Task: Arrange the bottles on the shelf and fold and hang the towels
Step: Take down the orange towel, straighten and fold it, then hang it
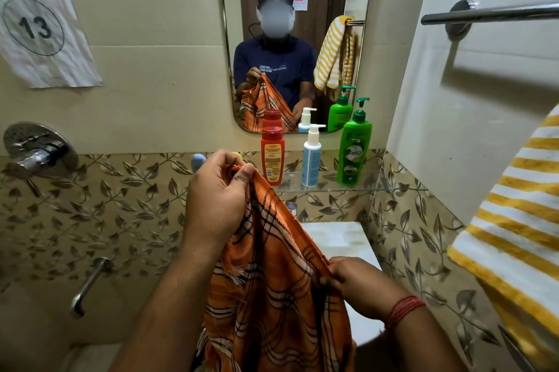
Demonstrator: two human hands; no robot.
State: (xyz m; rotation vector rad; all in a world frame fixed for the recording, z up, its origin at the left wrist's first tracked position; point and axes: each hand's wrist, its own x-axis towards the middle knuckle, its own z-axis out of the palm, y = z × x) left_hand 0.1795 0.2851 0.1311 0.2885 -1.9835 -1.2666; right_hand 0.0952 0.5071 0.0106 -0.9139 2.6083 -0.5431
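Closest, the right hand [360, 287] pinches a low edge of an orange checked towel [272, 287]. Higher up, the left hand [220, 190] grips its top corner, so the cloth hangs slack. Beyond, three bottles [311, 156] stand on a glass shelf [378, 188]. Lifting the corner could sweep the nearest bottle over, though the gap between them is hard to judge.

The left hand [220, 199] pinches the top corner of an orange checked cloth towel [272, 296], while the right hand [360, 287] grips its lower edge. Behind, a red bottle [272, 156], a white pump bottle [312, 156] and a green pump bottle [354, 147] stand on a glass shelf [326, 188].
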